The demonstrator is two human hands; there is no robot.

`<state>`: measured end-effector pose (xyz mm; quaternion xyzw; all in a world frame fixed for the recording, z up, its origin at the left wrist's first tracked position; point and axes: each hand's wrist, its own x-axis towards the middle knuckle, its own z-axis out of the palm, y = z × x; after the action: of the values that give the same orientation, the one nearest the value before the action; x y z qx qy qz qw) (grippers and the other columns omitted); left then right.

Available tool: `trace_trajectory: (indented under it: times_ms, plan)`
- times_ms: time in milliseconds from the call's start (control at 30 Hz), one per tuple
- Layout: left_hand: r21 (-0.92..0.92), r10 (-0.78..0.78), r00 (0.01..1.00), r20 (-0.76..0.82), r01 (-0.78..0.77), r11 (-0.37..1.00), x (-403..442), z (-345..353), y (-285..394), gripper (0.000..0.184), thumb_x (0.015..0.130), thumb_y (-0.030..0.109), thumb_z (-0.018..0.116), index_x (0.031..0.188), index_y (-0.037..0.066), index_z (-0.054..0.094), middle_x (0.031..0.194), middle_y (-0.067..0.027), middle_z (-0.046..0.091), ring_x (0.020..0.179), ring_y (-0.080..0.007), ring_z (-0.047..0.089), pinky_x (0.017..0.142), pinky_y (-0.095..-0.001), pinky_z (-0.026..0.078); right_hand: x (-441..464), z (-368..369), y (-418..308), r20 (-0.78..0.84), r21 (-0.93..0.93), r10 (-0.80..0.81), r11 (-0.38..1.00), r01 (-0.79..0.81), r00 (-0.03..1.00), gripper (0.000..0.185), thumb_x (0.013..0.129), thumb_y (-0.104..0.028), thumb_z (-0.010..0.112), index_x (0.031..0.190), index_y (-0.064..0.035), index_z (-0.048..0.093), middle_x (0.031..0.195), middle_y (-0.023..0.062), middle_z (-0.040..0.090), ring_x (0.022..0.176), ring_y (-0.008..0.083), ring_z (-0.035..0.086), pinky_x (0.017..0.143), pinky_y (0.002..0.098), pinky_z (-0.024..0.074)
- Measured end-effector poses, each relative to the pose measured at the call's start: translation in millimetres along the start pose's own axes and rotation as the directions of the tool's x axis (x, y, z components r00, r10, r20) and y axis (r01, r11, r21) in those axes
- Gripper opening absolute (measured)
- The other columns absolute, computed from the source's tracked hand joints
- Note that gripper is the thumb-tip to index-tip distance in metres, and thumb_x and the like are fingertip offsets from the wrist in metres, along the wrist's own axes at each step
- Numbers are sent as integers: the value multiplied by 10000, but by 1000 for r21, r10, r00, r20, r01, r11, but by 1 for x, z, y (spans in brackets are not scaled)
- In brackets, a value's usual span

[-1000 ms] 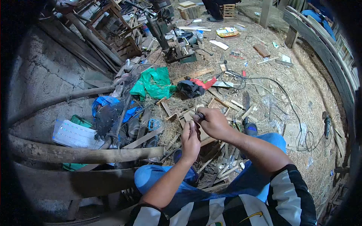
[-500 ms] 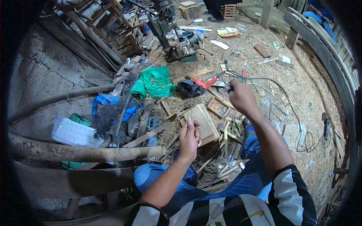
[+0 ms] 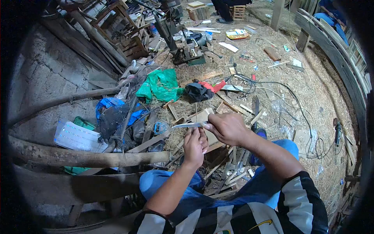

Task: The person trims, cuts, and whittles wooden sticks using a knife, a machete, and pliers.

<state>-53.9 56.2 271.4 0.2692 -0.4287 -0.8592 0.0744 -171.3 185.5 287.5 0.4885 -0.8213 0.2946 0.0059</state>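
My left hand (image 3: 194, 147) is closed around a thin stick (image 3: 196, 111) that points up and away from me. In my right hand (image 3: 230, 129), fingers wrapped around the handle, is a knife (image 3: 187, 125) whose blade points left. The blade lies across the stick just above my left fingertips; whether it touches the stick I cannot tell. Below and behind my hands is a light wooden box (image 3: 212, 139), partly covered by them. Wood offcuts (image 3: 230, 175) are strewn between my knees.
A bamboo pole (image 3: 89, 156) crosses at left. Ahead lie a green plastic bag (image 3: 161, 85), a black bag (image 3: 198, 93) and a red object (image 3: 213, 86). Black cable (image 3: 284, 86) and a power tool (image 3: 337, 132) lie on the right. Other people (image 3: 224, 11) are at the back.
My right hand has come down and left from beyond the box, bringing the knife across the stick. My left hand stays almost in place, still gripping the stick.
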Motion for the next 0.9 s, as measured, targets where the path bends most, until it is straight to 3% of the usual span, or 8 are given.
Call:
trace_trajectory:
  times_ms: [167,300,500,667,767,900]
  plan:
    - [89,110,990,88,-118,989,-1,-1,-1,288,1096,360,389,971,121,490,626,58,358,457,-41,319,387,-222,287,3,-1,0,38,-19,-27,999,28,999,369,1001,-449,493,904,-95,535,711,129,662,645,384,647,526,519,469]
    - [122,143,988,60,-150,981,-2,-2,-3,296,1097,336,393,953,100,499,629,67,370,461,-32,320,393,-224,287,5,3,2,57,-41,-38,998,40,998,363,994,-444,502,889,-98,535,687,131,654,632,389,640,521,522,463]
    - [270,376,926,21,-367,890,11,-11,-25,341,1098,297,386,918,51,540,636,71,393,509,-19,339,462,-224,286,6,2,3,26,-99,-39,994,41,999,363,983,-446,514,871,-103,547,665,133,647,619,380,642,511,516,460]
    - [508,547,836,-39,-455,731,19,-13,-35,362,1083,282,424,883,16,567,701,4,494,607,-106,450,564,-307,381,6,0,7,28,-122,-16,992,20,999,373,982,-456,512,870,-102,556,697,131,665,635,366,655,517,511,465]
    - [502,474,876,-88,-372,780,21,-16,-37,367,1081,271,422,871,7,569,719,-25,513,654,-135,479,607,-336,403,7,0,9,117,-175,59,984,-38,991,380,984,-467,503,890,-105,567,733,138,678,659,363,662,537,516,470]
    - [478,351,926,-139,-248,843,20,-20,-34,371,1082,269,418,865,9,569,708,-33,512,648,-135,473,604,-333,403,9,4,16,111,-146,75,988,-59,991,342,975,-444,515,913,-117,591,769,147,690,692,363,672,574,519,491]
